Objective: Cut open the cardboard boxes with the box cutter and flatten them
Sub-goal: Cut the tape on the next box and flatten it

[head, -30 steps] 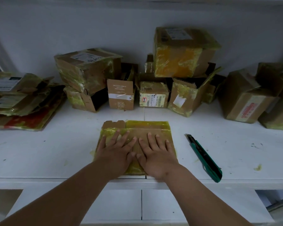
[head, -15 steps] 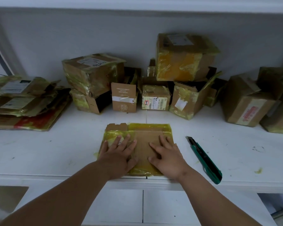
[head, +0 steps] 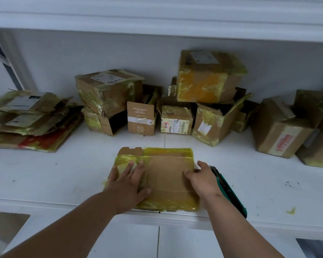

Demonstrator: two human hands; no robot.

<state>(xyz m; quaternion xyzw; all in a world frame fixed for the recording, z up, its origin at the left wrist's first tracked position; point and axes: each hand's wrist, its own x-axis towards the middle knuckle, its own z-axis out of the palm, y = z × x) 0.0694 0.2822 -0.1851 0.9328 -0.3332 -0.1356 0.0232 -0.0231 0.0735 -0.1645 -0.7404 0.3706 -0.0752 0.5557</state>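
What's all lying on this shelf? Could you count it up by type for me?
Box cutter: 1
Flattened box in front: 1
Pile of flattened boxes: 1, number of boxes in it unclear
Unflattened boxes: at least 8, others partly hidden behind
Total: at least 11, counting the pile as one

Two hands, one box cutter

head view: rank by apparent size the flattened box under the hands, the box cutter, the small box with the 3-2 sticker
1. Flattened box, largest, though also nearest the camera.
2. Small box with the 3-2 sticker.
3. Box cutter, long but thin and partly hidden by the right hand; its rank against the small box is unsure.
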